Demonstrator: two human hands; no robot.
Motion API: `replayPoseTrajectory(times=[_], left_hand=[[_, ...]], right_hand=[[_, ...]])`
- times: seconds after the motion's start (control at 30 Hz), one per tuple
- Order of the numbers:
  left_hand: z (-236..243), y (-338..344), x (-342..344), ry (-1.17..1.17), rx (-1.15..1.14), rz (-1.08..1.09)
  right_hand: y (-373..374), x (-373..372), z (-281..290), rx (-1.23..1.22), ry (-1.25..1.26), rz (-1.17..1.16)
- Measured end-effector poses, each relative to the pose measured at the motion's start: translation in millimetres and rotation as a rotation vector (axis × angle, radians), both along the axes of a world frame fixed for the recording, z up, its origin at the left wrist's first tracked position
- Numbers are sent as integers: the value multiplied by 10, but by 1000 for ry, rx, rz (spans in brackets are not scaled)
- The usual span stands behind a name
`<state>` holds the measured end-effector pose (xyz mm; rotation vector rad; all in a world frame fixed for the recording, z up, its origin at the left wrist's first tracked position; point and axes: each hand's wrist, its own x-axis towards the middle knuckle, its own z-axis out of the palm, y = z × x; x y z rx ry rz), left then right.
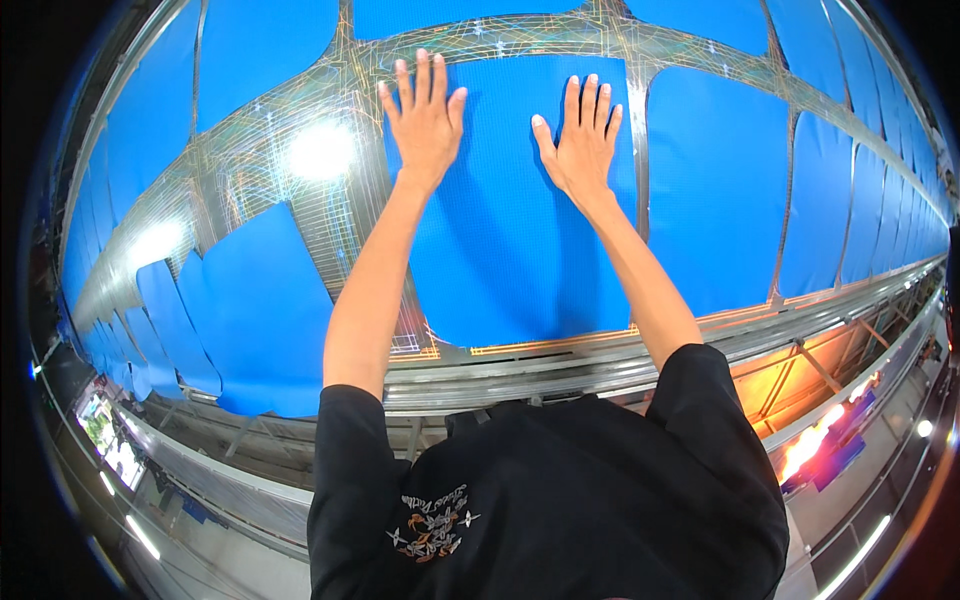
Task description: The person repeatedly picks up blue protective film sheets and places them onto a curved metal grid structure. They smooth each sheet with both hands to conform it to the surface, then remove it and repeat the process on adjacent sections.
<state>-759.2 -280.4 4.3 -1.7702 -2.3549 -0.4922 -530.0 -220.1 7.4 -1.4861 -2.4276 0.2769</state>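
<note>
A blue textured sheet [505,260] lies on a long grey metal table [345,220] marked with many fine coloured lines. My left hand [425,130] is spread open on or just over the upper left corner of this sheet, fingertips reaching its edge. My right hand [583,135] is likewise open, fingers up, near the sheet's upper right part. I cannot tell how firmly either presses. Neither hand grips anything.
More blue pieces [715,190] lie in rows to the right and beyond. At lower left, several overlapping blue pieces [250,300] hang over the near edge. Metal rails [480,380] run along that edge, and an orange glow [775,385] shows below at right.
</note>
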Motion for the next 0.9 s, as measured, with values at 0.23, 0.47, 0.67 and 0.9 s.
replayPoseTrajectory(times=[0.23, 0.47, 0.67, 0.9], left_hand=[[84, -935, 744, -196, -48, 98], [115, -1937, 959, -188, -160, 226], [119, -1870, 871, -189, -156, 249], [21, -1170, 327, -106, -64, 120]], right_hand=[[-795, 371, 71, -34, 23, -164], [-2360, 1466, 263, -204, -96, -258], [-2803, 1800, 276, -239, -99, -233], [-1703, 1158, 295, -135, -22, 165]])
